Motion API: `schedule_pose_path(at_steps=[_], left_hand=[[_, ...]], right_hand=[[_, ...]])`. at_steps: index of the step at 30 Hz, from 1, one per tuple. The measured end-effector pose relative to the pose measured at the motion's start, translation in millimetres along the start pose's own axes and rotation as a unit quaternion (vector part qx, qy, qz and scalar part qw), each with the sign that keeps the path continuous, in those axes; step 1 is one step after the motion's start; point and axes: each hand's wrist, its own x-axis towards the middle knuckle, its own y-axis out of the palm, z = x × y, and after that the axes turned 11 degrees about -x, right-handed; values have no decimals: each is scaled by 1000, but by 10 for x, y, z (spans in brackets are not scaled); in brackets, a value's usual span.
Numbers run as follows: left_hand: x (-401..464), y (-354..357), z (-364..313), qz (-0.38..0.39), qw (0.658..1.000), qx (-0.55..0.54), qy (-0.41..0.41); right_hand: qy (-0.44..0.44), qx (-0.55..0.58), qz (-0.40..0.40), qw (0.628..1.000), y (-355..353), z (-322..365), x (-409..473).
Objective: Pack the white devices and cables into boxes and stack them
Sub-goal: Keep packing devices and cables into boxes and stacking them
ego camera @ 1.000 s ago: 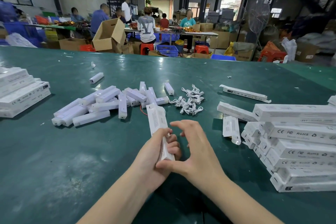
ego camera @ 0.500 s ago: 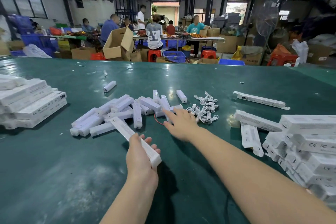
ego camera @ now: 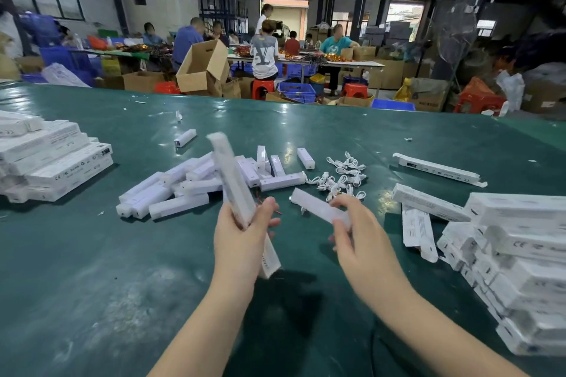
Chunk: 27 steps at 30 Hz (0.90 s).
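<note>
Left hand [ego camera: 237,237] grips long box [ego camera: 235,190]; right hand [ego camera: 352,231] pinches white device [ego camera: 318,208] beside it, not yet inserted. Beyond grip: loose devices [ego camera: 183,190], cables [ego camera: 341,176]. Left: packed stack [ego camera: 58,162]. Many remain.

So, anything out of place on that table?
Small white scraps litter the green table, and a thin red wire pokes out by the loose white devices. Nothing looks damaged.
</note>
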Motion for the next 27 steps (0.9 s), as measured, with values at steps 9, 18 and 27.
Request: schedule_pose_path(at_steps=[9, 18, 27], left_hand=[[-12, -140, 90, 78, 886, 409, 205], [-29, -121, 93, 95, 823, 450, 334], [-6, -144, 89, 142, 792, 471, 362]], right_hand=[[-52, 72, -176, 980, -556, -52, -574], [-27, 139, -165, 976, -656, -43, -579], [22, 154, -128, 980, -694, -51, -562]])
